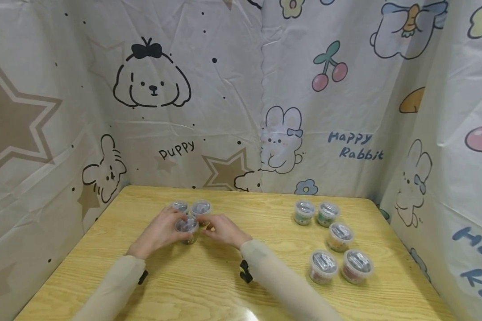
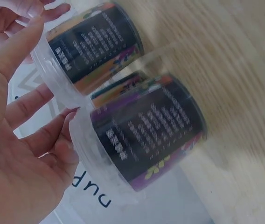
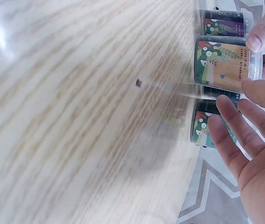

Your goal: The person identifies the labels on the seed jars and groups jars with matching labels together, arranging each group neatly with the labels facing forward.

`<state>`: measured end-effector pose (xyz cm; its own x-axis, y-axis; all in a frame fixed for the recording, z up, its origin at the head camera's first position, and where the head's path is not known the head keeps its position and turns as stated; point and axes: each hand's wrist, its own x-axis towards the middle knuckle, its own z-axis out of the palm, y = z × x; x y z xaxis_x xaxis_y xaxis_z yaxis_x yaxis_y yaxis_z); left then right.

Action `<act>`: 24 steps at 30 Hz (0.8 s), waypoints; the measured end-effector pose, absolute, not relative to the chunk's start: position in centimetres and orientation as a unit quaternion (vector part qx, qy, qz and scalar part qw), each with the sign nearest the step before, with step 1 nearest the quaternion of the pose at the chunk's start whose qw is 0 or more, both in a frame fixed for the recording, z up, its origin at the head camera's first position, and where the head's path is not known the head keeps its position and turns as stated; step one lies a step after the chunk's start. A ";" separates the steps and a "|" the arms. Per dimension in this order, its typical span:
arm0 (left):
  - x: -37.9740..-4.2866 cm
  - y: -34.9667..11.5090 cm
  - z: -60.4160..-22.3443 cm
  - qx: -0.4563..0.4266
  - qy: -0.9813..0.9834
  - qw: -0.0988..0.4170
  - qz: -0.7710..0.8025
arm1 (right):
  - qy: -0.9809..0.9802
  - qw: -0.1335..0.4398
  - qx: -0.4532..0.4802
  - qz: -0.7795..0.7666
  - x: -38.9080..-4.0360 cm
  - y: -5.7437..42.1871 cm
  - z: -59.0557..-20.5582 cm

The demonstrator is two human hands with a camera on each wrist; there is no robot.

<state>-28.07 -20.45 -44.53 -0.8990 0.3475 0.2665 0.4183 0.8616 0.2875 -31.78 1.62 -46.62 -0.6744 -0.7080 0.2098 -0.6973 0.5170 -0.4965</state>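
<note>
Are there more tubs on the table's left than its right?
No, three tubs stand on the left but five tubs on the right.

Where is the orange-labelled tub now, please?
In the head view, the orange-labelled tub is left of centre, between the left hand and right hand, in front of two other tubs.

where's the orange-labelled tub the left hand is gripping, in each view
Head: orange-labelled tub, left of centre.
Left wrist: orange-labelled tub, upper left, above the purple-labelled tub.
Right wrist: orange-labelled tub, upper right.
Shared landmark: the left hand, its thumb on this tub.
</note>
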 end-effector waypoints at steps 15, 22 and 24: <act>-27.9 -19.3 -44.7 -0.216 -0.948 0.123 -0.197 | 0.856 -0.011 -0.410 -0.315 -31.7 2.1 -47.0; -27.7 -18.9 -43.9 -0.227 -0.939 0.112 -0.234 | 0.855 0.007 -0.385 -0.347 -31.4 2.9 -46.5; -27.6 -18.7 -43.5 -0.223 -0.935 0.097 -0.258 | 0.851 0.015 -0.380 -0.361 -31.2 3.3 -46.2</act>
<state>-27.57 -18.72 -43.45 -0.8820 0.3666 0.2960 0.4665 0.7677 0.4392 -31.20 3.29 -46.16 -0.7107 -0.6583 0.2481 -0.6359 0.4504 -0.6266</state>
